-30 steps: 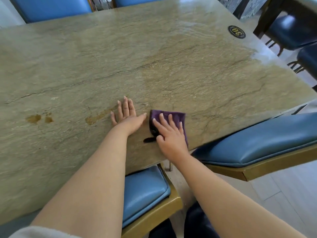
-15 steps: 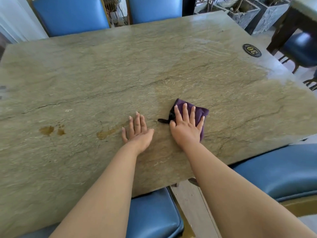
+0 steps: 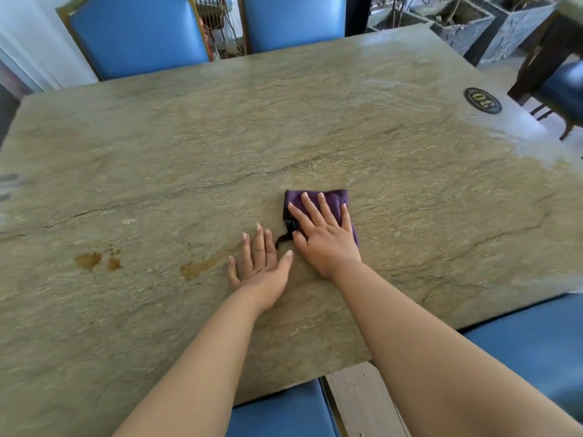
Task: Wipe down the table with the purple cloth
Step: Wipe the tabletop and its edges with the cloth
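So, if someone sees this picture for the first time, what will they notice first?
Probably the purple cloth near the middle of the stone table, pressed flat under the right hand. Next, the left hand lying flat beside it, and the brown stains on the table further left, not yet wiped.

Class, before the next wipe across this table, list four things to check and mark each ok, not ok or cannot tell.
1. Right hand flat on purple cloth: ok.
2. Cloth lying flat on table: ok.
3. Left hand off the cloth, resting on the table: ok.
4. Brown stains left of the hands wiped away: not ok.
5. Cloth damp enough: cannot tell.
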A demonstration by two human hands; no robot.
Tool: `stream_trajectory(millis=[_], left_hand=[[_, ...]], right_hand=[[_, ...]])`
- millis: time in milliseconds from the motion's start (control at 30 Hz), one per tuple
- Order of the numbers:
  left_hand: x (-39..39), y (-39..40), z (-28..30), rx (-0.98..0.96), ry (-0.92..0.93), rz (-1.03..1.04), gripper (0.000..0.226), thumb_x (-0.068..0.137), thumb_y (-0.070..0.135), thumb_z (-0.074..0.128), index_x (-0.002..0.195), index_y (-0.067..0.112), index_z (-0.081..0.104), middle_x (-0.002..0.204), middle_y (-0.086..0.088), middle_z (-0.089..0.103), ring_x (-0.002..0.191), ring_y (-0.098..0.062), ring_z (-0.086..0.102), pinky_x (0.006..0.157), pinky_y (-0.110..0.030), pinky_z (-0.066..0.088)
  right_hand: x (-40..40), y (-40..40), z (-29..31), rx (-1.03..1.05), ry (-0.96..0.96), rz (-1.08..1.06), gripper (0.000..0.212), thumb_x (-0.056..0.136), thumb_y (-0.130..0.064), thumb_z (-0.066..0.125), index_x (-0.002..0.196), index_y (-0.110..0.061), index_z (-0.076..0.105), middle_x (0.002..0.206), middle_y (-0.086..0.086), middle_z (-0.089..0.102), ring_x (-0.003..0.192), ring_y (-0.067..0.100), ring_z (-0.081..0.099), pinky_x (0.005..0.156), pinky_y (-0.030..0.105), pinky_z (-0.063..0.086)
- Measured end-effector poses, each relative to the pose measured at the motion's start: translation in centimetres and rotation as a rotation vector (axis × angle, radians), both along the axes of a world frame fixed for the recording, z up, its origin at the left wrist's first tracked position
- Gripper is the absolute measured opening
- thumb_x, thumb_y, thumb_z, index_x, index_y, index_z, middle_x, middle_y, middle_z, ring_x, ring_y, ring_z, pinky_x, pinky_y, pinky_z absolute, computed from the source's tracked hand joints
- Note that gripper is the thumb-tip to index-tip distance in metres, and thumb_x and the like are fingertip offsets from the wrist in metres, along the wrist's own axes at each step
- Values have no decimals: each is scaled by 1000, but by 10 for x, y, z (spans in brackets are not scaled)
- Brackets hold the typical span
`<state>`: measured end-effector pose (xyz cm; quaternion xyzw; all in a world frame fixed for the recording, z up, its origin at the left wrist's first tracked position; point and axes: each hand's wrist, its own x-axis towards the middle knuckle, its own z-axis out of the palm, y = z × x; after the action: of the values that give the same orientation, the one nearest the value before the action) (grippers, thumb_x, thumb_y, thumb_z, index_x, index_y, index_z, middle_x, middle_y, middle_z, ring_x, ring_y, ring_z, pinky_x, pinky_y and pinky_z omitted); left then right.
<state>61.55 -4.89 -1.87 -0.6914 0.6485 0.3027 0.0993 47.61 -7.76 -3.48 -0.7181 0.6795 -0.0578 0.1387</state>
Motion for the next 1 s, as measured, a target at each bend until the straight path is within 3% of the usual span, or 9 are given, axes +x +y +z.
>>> stream_trajectory(millis=[267, 433, 500, 633, 700, 767, 833, 867, 1000], left_hand=[[3, -3, -1, 16, 25, -77, 70, 97, 57, 13, 150, 26, -20, 150, 12, -40, 141, -16, -34, 113, -50, -16], [4, -2, 2, 9, 41, -73, 70, 98, 49, 19, 151, 23, -18, 153, 8, -36, 143, -19, -30, 115, -51, -12], [4, 2, 4, -35, 85, -27, 69, 99, 47, 21, 151, 23, -18, 154, 9, -35, 144, -16, -28, 115, -48, -13], [3, 11, 10, -351, 304, 212, 73, 99, 38, 38, 155, 18, -4, 162, 1, -7, 149, -16, 6, 119, -42, 1], [-7, -9, 13, -601, 372, 55, 64, 94, 25, 49, 151, 12, 25, 160, -7, 15, 146, -23, 20, 118, -45, 18], [-26, -43, 13, -646, 433, -239, 48, 94, 15, 48, 141, 5, 44, 156, -10, 28, 146, -24, 22, 118, -43, 23], [-47, -74, 10, -440, 431, -433, 50, 101, 21, 38, 147, 3, 33, 160, -8, 19, 149, -20, 10, 122, -39, 9], [-56, -86, 5, -384, 346, -488, 54, 103, 28, 33, 150, 3, 24, 162, -8, 13, 150, -20, 4, 122, -38, 2], [-66, -125, -11, -399, 8, -510, 65, 99, 54, 18, 155, 23, 4, 162, 7, -7, 149, -19, -10, 118, -44, -11]], right_hand=[[13, -36, 4, 27, -11, -77, 55, 96, -47, 29, 148, -45, 11, 160, -13, -2, 147, 13, -11, 117, 48, -11], [10, -7, 16, -52, -361, -216, 45, 98, -31, 43, 143, -30, 41, 157, -9, 22, 147, 10, 2, 118, 36, -5], [7, 13, 12, -155, -365, -370, 42, 97, -25, 44, 139, -28, 47, 158, -7, 21, 147, 11, 2, 118, 37, -3], [4, 37, 0, -139, -210, -563, 48, 100, -26, 34, 147, -29, 28, 158, 0, 19, 148, 16, 2, 118, 45, -6], [5, 35, -5, -167, -193, -578, 49, 101, -30, 28, 150, -23, 23, 158, 0, 20, 148, 15, 4, 119, 42, -5], [7, 31, -7, -163, -212, -621, 50, 102, -32, 23, 150, -19, 21, 159, -2, 19, 147, 11, 2, 119, 38, -7], [7, 29, -8, -147, -180, -634, 51, 102, -33, 18, 150, -18, 19, 160, -2, 15, 147, 10, -1, 119, 37, -8], [7, 28, -9, -135, -151, -624, 51, 102, -33, 17, 151, -18, 18, 160, -2, 12, 147, 10, -3, 119, 38, -9], [7, 27, -12, -93, -84, -604, 56, 101, -37, 11, 152, -16, 8, 161, 0, 4, 147, 12, -7, 118, 39, -12]])
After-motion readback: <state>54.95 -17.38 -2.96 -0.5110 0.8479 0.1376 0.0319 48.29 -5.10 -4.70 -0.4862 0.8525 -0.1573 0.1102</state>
